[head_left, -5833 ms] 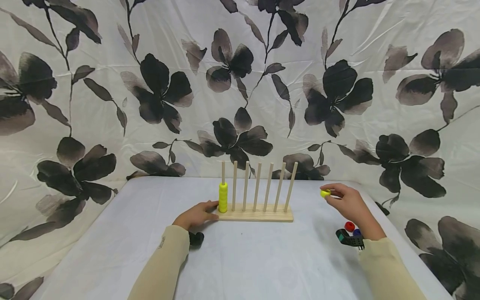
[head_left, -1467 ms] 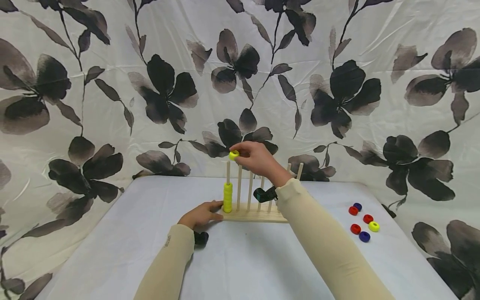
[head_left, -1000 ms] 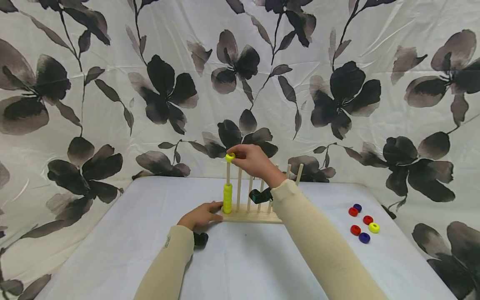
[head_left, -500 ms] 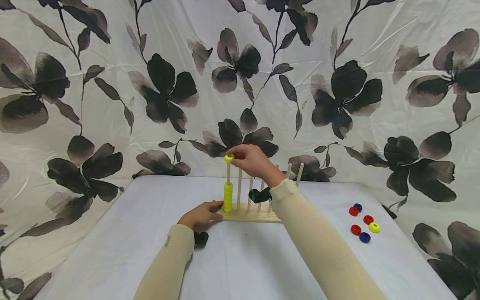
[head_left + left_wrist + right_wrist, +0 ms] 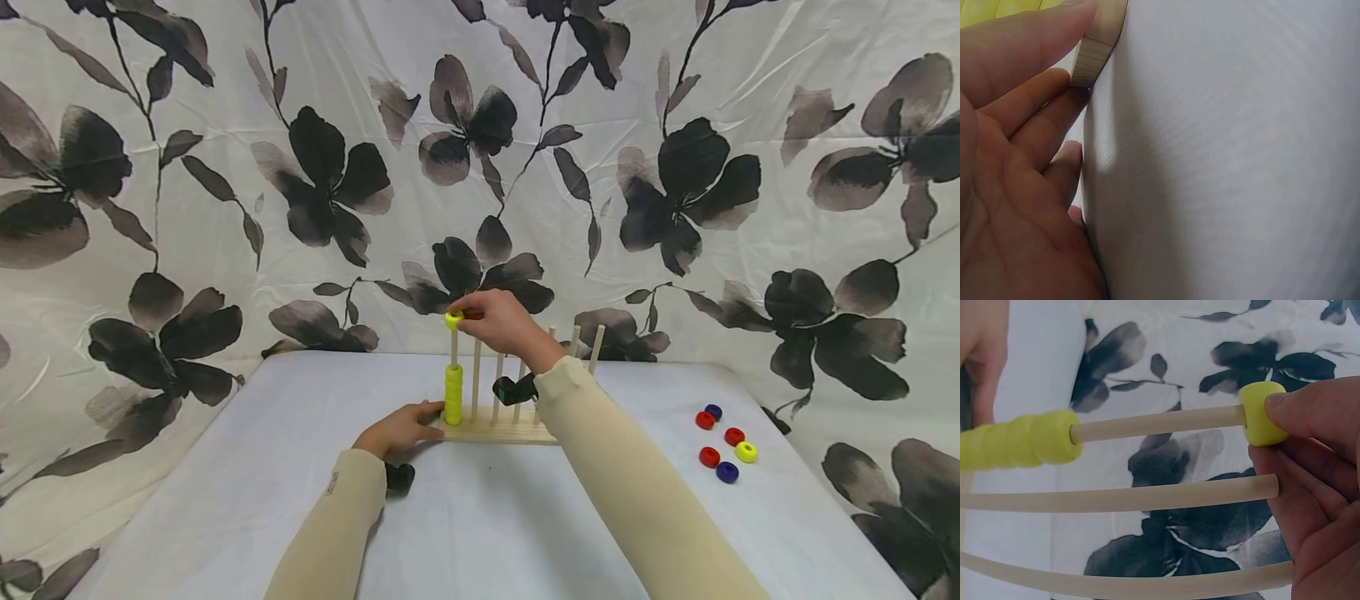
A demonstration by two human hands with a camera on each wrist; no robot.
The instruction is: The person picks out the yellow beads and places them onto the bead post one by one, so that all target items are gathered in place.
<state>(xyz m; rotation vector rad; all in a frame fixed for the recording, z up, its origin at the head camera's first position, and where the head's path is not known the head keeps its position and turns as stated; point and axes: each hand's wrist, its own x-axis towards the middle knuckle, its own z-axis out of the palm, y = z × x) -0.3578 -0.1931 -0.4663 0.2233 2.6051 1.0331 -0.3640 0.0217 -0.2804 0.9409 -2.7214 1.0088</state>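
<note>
My right hand (image 5: 501,323) pinches a yellow bead (image 5: 1261,414) between thumb and fingers at the top of the leftmost peg (image 5: 1160,422). In the right wrist view the peg's tip meets the bead's hole. Lower on that peg sits a stack of several yellow beads (image 5: 453,395). The pegs rise from a wooden base (image 5: 498,430), whose right end is hidden behind my right sleeve. At the base's left end my left hand (image 5: 399,430) grips it, the thumb (image 5: 1029,47) on one side and fingers on the other.
Loose beads lie on the white-covered table (image 5: 465,533) at right: red (image 5: 709,457), blue (image 5: 727,472) and one yellow bead (image 5: 746,452), among others. Bare pegs (image 5: 476,379) stand right of the stack. A floral cloth (image 5: 315,275) hangs behind the table.
The right hand has carried the yellow bead from the right side to the leftmost peg, then set it on the peg's tip. The left hand stays at the base's end.
</note>
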